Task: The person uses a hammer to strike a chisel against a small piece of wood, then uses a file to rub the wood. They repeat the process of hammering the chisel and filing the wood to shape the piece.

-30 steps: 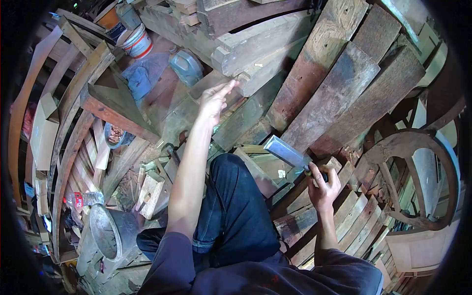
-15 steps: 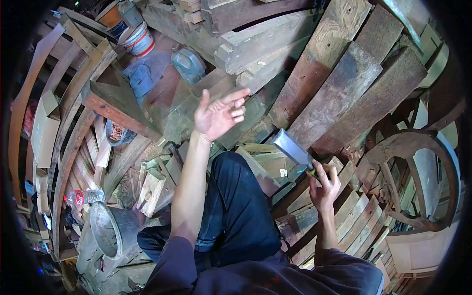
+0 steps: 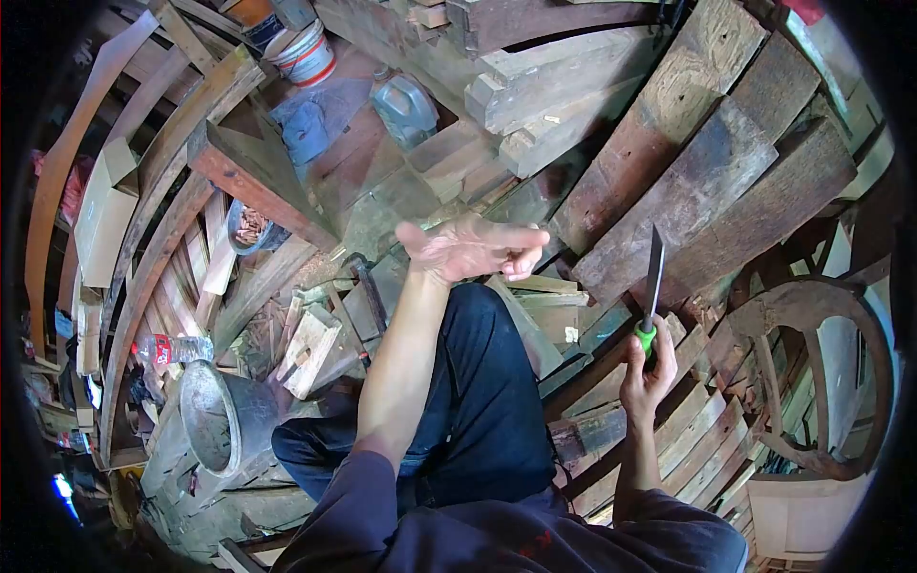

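My right hand (image 3: 649, 371) is closed around the green handle of a putty knife (image 3: 655, 279). Its broad metal blade points up and shows nearly edge-on. My left hand (image 3: 475, 246) is raised above my bent knee, holding nothing. Its thumb and index finger stretch apart, the other fingers curl a little, and motion blurs it slightly. Below and beyond the left hand are wooden boards (image 3: 549, 298). Thick, worn planks (image 3: 673, 191) lie slanting behind the putty knife.
A curved wooden frame (image 3: 829, 382) stands at the right. On the left are a grey bucket (image 3: 250, 420), a plastic bottle (image 3: 177, 350), a bowl of small wood pieces (image 3: 254, 227) and curved timbers (image 3: 143, 224). A blue jug (image 3: 404, 110) stands farther back.
The putty knife has turned from showing its flat blade to nearly edge-on, its tip swinging up and right. My left hand has moved right and lower. The whole view has shifted slightly.
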A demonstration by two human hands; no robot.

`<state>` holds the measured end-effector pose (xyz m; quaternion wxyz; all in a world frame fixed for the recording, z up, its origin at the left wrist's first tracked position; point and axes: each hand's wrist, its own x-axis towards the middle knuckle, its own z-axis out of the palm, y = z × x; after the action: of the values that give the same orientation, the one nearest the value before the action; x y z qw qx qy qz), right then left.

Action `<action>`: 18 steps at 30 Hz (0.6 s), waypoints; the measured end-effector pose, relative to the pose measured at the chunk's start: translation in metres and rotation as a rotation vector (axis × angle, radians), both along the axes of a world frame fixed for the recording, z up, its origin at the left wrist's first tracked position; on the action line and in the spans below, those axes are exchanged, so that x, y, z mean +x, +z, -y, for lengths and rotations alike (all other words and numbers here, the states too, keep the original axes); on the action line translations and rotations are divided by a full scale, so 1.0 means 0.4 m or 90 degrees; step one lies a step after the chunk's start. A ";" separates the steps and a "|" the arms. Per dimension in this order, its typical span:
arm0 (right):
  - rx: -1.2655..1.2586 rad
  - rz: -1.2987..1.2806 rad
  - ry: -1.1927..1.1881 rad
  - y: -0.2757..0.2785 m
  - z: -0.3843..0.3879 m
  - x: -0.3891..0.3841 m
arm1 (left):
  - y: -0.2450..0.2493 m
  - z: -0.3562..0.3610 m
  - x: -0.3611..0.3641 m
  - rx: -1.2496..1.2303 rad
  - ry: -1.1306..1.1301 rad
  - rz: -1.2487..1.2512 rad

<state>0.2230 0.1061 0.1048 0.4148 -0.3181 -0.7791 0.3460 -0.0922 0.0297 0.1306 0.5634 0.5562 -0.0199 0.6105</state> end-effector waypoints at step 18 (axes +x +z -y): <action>-0.312 -0.165 0.208 0.027 0.060 -0.039 | 0.144 0.054 0.085 -0.210 0.539 -0.425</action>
<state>0.2074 0.0823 0.1156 0.3605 -0.2326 -0.6543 0.6228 -0.0581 0.0081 0.1883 0.3244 0.5830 0.4802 0.5694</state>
